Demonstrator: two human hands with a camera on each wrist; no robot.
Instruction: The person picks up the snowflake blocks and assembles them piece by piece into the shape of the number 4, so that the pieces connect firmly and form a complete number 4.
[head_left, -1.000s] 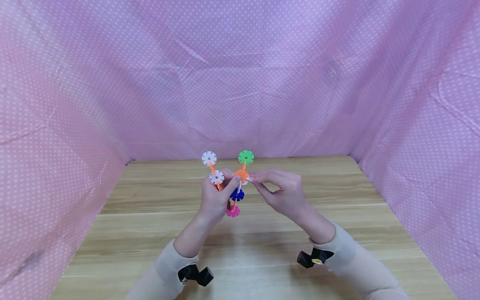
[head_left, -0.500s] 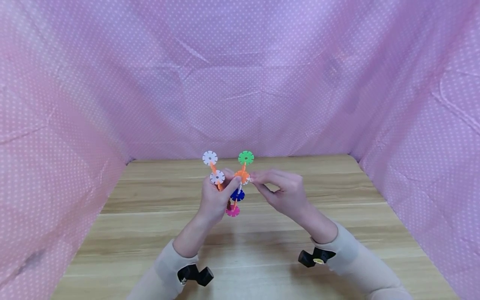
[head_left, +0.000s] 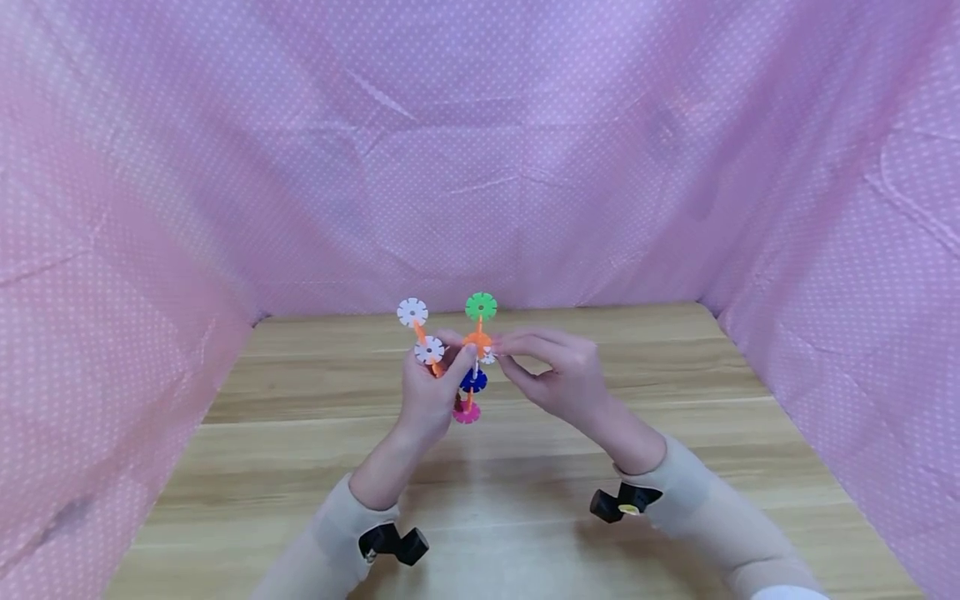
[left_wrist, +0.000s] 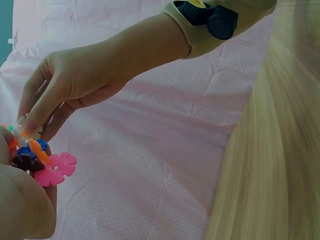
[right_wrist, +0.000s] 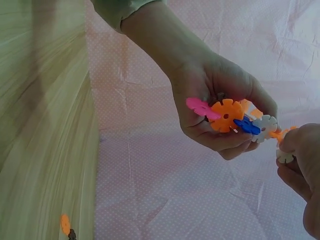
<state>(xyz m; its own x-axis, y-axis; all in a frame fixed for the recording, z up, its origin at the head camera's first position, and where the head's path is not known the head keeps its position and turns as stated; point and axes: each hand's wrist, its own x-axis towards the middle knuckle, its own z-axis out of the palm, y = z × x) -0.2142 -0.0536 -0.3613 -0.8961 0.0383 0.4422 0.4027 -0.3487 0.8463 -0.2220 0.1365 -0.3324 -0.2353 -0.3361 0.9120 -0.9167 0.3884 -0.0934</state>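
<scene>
My left hand (head_left: 426,398) grips a joined chain of notched plastic snowflake discs, its thumb on an orange disc (head_left: 477,340). A green disc (head_left: 481,307) rises above that one; a blue disc (head_left: 474,381) and a pink disc (head_left: 467,412) hang below. Left of the thumb, two white discs (head_left: 412,312) are linked by orange ones. My right hand (head_left: 566,375) pinches a white disc (left_wrist: 31,129) against the chain's right side, partly covered by the fingers. In the right wrist view, an orange disc (right_wrist: 226,116) lies between the pink and blue ones over my left palm.
The hands are above a wood-grain table (head_left: 300,467). Pink dotted cloth (head_left: 480,208) encloses its back and sides. An orange disc (right_wrist: 65,225) and a dark disc (right_wrist: 72,234) show against the wood in the right wrist view. Both wrists wear black camera mounts (head_left: 626,502).
The chain has shifted slightly up and left in the head view, and its green end stands more upright. My right hand has moved a little left with it; both hands keep their hold.
</scene>
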